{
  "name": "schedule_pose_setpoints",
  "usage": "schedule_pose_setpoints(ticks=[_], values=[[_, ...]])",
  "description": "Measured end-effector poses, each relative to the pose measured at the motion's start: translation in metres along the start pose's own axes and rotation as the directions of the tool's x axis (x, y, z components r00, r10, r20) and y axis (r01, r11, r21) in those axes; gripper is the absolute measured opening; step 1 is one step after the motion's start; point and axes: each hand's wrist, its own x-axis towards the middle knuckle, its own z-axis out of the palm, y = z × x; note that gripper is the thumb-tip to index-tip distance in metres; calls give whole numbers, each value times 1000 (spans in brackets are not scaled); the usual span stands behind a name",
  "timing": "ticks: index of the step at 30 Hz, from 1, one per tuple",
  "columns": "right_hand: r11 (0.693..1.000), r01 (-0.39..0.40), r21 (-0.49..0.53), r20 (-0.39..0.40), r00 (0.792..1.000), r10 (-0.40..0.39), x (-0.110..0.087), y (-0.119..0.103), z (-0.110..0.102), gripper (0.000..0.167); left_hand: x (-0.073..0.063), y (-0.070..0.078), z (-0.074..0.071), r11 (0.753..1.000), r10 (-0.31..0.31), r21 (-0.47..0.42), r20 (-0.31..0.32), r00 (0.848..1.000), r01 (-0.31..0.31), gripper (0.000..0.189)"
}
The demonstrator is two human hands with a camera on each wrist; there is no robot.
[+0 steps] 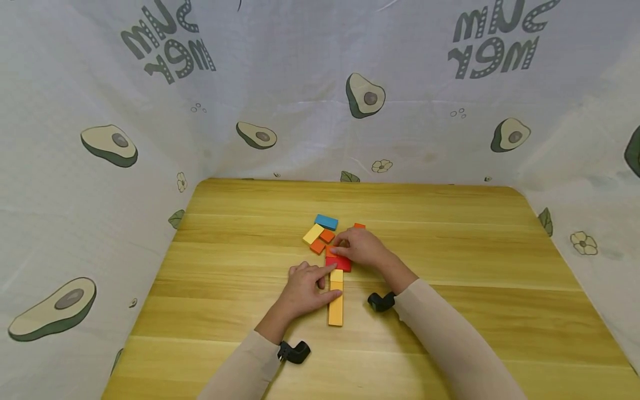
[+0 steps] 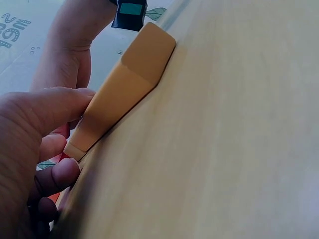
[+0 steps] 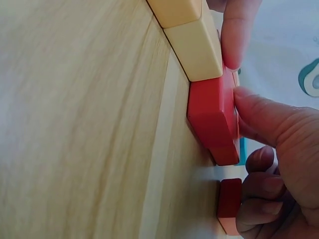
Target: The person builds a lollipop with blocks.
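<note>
A line of blocks runs away from me: a long yellow-orange block [image 1: 335, 312], a small pale yellow block [image 1: 337, 276], a red block [image 1: 345, 265] lying crosswise, then an orange block [image 1: 329, 252]. My left hand [image 1: 303, 289] lies along the left side. Its thumb touches the yellow-orange block [image 2: 117, 94], while the outstretched index finger rests on the red block [image 3: 209, 109]. Over the far end, my right hand [image 1: 364, 247] pinches the orange block between thumb and index finger; its thumb also lies by the red block. The right hand's other fingers are curled and partly hidden.
Beyond the line lie a blue block [image 1: 326, 222], a yellow block [image 1: 313, 234] and two small orange pieces, one by the yellow block [image 1: 317, 246]. Another orange block [image 1: 359, 225] shows behind the right hand. A printed white cloth [image 1: 310, 100] surrounds the wooden table [image 1: 450, 233].
</note>
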Motion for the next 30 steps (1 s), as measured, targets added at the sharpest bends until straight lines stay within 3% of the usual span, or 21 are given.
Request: schedule_pose_setpoints(ticks=[6, 11, 18, 30], values=[[995, -23, 94, -42, 999, 27, -2, 8, -3, 27, 0, -1, 1, 1000, 0, -4, 1, 1000, 0, 58], [981, -108, 163, -137, 982, 131, -5, 28, -11, 34, 0, -2, 2, 1000, -2, -12, -1, 1000, 2, 59], [948, -238, 213, -64, 964, 256, -12, 51, -18, 57, -1, -2, 2, 1000, -5, -17, -3, 1000, 5, 61], [952, -199, 232, -33, 977, 212, -18, 59, -19, 52, -1, 0, 2, 1000, -17, -10, -5, 1000, 17, 60]])
